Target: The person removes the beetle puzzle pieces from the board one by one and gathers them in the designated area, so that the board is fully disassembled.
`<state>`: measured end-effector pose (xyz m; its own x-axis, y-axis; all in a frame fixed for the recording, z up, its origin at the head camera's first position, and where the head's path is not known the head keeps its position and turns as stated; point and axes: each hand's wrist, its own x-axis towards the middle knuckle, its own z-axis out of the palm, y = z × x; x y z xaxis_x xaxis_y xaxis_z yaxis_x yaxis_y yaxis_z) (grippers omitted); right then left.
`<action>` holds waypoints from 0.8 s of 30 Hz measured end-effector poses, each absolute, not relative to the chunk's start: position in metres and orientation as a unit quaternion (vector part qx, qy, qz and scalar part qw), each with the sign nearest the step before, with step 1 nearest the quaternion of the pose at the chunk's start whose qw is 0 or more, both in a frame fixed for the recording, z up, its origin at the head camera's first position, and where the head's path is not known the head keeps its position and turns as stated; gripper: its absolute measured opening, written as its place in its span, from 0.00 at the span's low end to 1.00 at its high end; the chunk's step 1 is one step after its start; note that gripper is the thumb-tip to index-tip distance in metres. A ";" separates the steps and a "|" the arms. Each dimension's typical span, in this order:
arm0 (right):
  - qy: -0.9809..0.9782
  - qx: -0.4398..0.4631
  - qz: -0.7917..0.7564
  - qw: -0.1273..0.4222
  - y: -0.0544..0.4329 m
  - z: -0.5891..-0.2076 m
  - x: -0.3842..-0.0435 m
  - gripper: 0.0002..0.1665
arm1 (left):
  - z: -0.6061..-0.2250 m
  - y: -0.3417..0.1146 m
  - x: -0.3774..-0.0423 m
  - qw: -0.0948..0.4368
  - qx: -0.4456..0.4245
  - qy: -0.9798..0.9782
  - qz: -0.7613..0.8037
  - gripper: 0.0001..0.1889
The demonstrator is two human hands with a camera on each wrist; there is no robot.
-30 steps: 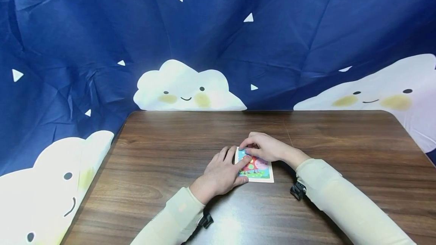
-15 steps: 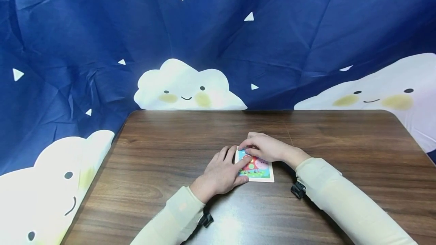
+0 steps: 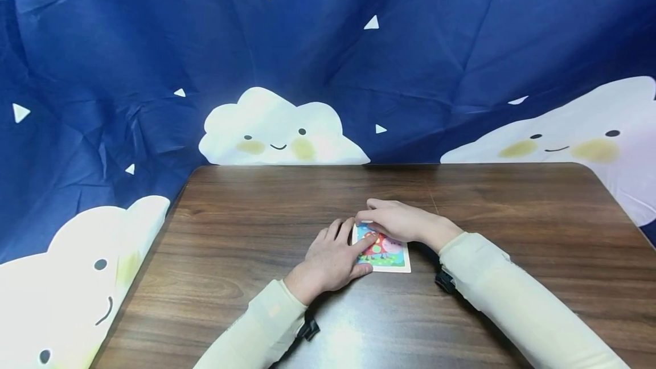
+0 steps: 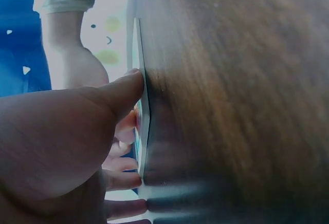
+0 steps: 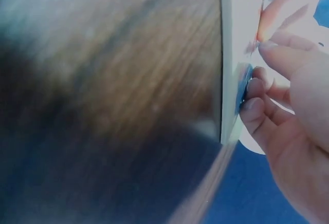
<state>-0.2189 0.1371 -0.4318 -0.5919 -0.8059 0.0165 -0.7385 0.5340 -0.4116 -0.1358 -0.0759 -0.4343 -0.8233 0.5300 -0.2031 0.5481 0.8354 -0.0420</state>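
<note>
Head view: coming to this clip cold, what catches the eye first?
The small bright picture card lying flat near the middle of the brown wooden table, with the left hand and the right hand both resting fingers on it. Behind the table hangs a dark blue backdrop with white smiling clouds just above the far edge.

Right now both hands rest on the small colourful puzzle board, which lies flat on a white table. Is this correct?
Not quite: the table is dark brown wood, not white, as the head view shows. The rest holds: the left hand and right hand both rest on the small colourful puzzle board, lying flat.
</note>
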 end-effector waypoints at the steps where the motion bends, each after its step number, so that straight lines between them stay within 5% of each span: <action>1: 0.871 -0.442 -0.192 0.090 0.137 -0.432 -0.219 0.15 | -0.434 -0.076 -0.136 0.093 0.281 0.954 -0.050 0.33; 24: 0.863 -0.439 -0.240 0.070 0.138 -0.437 -0.222 0.11 | -0.433 -0.076 -0.137 0.123 0.274 0.952 -0.055 0.34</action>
